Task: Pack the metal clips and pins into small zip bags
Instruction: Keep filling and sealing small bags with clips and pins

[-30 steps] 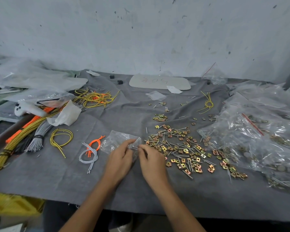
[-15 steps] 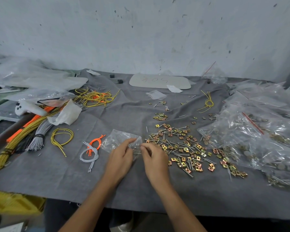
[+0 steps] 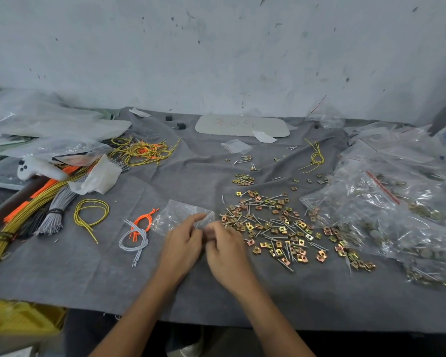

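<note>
left hand (image 3: 183, 243) pinches the mouth edge of a small clear zip bag (image 3: 177, 215) lying on the grey cloth (image 3: 191, 292). right hand (image 3: 225, 251) meets it at the opening, fingers bunched together and blurred, so whether they clamp a pin or the bag itself cannot be told. the loose metal clips and pins (image 3: 273, 228) lie heaped just right of the hands. risk: the limp film may fold shut as parts go in, so pins catch on the lip, pierce it, or spill back onto the cloth; a slack pinch would cause this.
</note>
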Action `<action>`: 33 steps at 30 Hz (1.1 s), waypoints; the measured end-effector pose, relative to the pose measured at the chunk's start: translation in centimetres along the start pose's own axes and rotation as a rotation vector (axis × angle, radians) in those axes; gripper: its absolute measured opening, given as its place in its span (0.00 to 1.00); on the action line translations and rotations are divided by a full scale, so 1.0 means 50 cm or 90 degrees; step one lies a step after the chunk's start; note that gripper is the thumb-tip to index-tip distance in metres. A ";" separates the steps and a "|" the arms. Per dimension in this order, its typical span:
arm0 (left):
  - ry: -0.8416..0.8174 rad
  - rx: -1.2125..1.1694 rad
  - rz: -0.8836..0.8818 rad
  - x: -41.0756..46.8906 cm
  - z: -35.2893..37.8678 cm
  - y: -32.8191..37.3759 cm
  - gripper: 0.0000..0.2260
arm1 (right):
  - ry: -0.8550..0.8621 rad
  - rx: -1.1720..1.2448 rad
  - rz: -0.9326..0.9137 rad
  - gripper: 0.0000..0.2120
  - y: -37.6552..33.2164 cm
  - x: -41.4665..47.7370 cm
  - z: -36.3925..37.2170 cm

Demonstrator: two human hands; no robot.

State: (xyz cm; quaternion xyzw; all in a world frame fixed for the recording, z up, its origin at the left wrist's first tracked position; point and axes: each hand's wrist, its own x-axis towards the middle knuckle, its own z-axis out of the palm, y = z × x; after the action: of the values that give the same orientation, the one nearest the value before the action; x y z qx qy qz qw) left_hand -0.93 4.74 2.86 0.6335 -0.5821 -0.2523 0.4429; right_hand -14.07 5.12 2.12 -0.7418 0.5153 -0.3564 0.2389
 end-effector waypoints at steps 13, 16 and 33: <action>0.025 0.009 0.011 0.008 0.006 -0.014 0.18 | 0.092 -0.232 0.141 0.07 0.128 0.117 -0.151; 0.023 0.002 0.006 0.010 0.004 -0.014 0.18 | -0.005 -0.351 0.182 0.13 0.130 0.154 -0.149; 0.013 0.003 -0.002 0.012 0.007 -0.022 0.21 | -0.073 -0.457 0.220 0.12 0.090 0.193 -0.162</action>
State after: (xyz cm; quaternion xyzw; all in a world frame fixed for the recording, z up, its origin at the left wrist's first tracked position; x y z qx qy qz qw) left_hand -0.54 3.97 1.86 0.6378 -0.5772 -0.2451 0.4471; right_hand -20.95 -5.40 6.71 -0.6991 0.7102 -0.0663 0.0496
